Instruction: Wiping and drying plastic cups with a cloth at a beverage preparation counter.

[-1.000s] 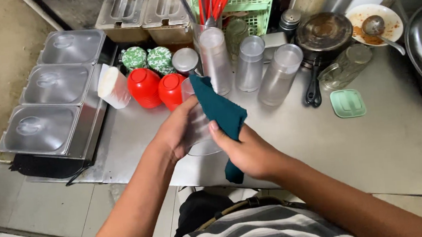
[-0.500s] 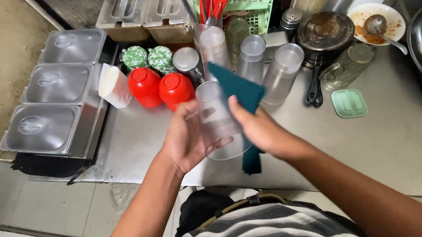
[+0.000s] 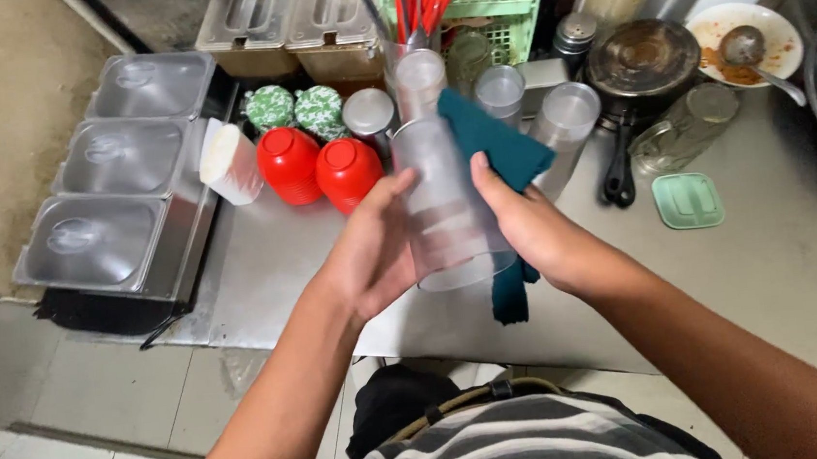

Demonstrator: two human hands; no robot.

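A clear plastic tumbler (image 3: 446,207) is held upside-down-tilted above the steel counter (image 3: 780,258), its open end toward me. My left hand (image 3: 371,252) grips its left side. My right hand (image 3: 524,220) presses a dark teal cloth (image 3: 494,145) against its right side; the cloth's tail hangs below the hand. Several more clear tumblers (image 3: 565,115) stand upside down just behind.
Two red containers (image 3: 346,171) and a white cup (image 3: 232,166) sit at the left, beside lidded steel trays (image 3: 98,239). Behind are green-patterned lids (image 3: 294,107), a green basket with red utensils (image 3: 478,1), a black pan (image 3: 643,60), a glass jar (image 3: 678,131), a green lid (image 3: 688,200) and a plate with a spoon (image 3: 753,37).
The tumbler has been lifted and moved away from me, toward the row of tumblers. The cloth has shifted from over the tumbler to its right side under my right hand.
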